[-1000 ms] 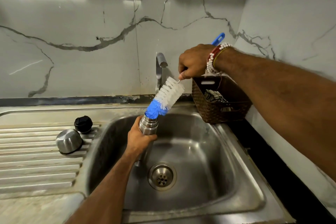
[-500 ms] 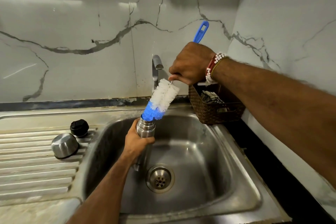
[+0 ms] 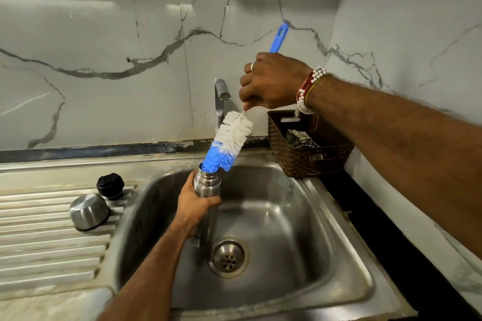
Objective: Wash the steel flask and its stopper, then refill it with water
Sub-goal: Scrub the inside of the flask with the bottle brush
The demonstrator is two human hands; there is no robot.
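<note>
My left hand [image 3: 194, 207] grips the steel flask [image 3: 206, 184] upright over the sink basin [image 3: 300, 229], its open mouth at the top. My right hand [image 3: 271, 81] holds a bottle brush [image 3: 229, 141] by its blue handle, tilted, with the blue bristle tip just inside the flask's mouth and the white bristles above it. The black stopper [image 3: 110, 185] and the steel cup lid [image 3: 89, 211], which lies upside down, sit on the ribbed drainboard [image 3: 47, 237] to the left.
The tap [image 3: 221, 96] stands behind the flask, with no water running. A brown woven basket [image 3: 307, 148] with a cloth inside sits at the sink's back right corner. The drain [image 3: 229, 257] lies below the flask. Marble walls close in behind and on the right.
My right hand has tilted the brush more upright, so its handle now points higher. The blue tip stays at the flask's mouth. My left hand keeps its grip on the flask.
</note>
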